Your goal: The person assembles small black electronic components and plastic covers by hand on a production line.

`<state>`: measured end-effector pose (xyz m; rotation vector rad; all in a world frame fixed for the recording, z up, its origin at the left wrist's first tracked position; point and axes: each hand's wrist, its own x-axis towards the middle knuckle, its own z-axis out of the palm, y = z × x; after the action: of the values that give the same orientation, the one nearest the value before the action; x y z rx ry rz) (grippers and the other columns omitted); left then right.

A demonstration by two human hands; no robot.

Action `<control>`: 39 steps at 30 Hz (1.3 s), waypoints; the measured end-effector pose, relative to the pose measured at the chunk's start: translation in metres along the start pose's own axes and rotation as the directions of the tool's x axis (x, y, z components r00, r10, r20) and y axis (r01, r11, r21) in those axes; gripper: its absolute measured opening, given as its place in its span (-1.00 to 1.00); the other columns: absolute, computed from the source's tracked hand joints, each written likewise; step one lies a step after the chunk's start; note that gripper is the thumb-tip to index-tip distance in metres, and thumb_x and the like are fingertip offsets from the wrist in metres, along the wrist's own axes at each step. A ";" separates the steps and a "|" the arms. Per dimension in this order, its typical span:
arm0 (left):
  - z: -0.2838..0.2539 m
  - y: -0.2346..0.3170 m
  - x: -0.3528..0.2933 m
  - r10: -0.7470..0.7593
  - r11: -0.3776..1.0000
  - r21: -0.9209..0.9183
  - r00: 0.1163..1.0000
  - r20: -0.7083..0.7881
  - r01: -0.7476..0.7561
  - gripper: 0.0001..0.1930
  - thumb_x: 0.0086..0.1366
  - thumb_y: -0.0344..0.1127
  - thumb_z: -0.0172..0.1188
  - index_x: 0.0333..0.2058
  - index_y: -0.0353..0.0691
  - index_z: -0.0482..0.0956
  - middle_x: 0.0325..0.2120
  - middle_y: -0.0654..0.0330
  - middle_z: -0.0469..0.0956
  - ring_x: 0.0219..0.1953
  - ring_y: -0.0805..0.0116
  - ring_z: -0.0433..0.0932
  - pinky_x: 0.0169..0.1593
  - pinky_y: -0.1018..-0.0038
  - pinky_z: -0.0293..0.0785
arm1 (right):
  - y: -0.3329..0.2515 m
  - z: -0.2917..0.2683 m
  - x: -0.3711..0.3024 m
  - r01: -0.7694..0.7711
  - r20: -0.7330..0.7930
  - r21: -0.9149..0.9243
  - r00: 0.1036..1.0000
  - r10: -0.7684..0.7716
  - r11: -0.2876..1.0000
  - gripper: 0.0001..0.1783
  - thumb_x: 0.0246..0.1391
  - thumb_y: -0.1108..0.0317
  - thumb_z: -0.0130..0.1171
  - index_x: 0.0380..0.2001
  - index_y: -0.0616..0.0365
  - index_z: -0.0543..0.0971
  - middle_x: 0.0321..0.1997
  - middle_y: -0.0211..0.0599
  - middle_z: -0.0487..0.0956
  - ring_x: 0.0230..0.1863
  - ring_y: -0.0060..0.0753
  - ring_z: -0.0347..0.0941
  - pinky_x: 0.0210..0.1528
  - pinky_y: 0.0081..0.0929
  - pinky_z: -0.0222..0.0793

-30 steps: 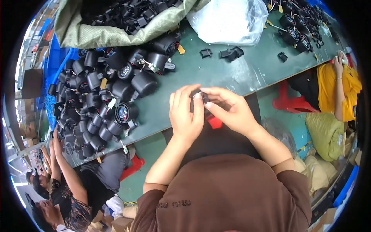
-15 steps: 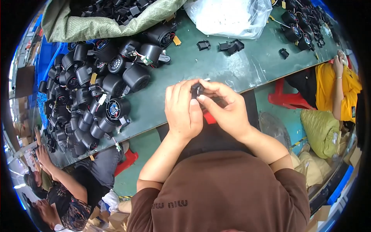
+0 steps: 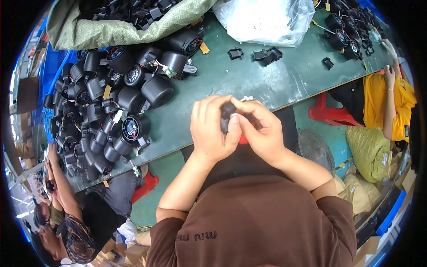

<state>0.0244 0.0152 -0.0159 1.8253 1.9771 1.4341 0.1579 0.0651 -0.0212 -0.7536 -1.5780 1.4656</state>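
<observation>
Over the near edge of the green table point(image 3: 204, 84), both my hands meet around a small black plastic part point(image 3: 227, 111). My left hand point(image 3: 208, 127) curls its fingers round the part's far side, with the thumb on the near side. From the other side my right hand point(image 3: 263, 131) pinches it between thumb and forefinger. Fingers hide much of the part, and it is slightly blurred. A small white piece point(image 3: 247, 98) shows just beyond my right forefinger; whether it joins the part I cannot tell. Loose black plastic pieces point(image 3: 268, 55) lie farther out on the table.
Many black round fan motors point(image 3: 157, 90) with wires are heaped on the left. A woven sack point(image 3: 133, 39) of black parts and a clear plastic bag point(image 3: 267, 22) stand at the back. More motors point(image 3: 340, 38) lie far right. Co-workers sit at both sides, near red stools point(image 3: 333, 113).
The black part has turned between my fingers, and my right thumb has moved onto its near side. The white piece beyond my right forefinger shows more. The left co-worker's arm has shifted.
</observation>
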 end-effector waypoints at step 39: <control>-0.009 -0.008 0.010 0.051 0.997 0.053 0.992 0.119 -0.058 -0.76 0.08 -0.33 0.31 -0.25 -0.21 0.57 -0.29 0.16 0.58 -0.24 0.10 0.52 -0.15 0.27 0.40 | 0.039 -0.114 0.219 0.173 0.069 -0.723 0.981 -0.179 0.669 -0.84 0.03 0.42 0.27 -0.28 0.14 0.57 -0.25 -0.27 0.57 -0.19 -0.30 0.53 -0.11 -0.36 0.43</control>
<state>0.0104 0.0196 -0.0115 1.9534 1.9444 1.2655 0.1501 0.3144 -0.0247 -1.0005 -2.1870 0.6402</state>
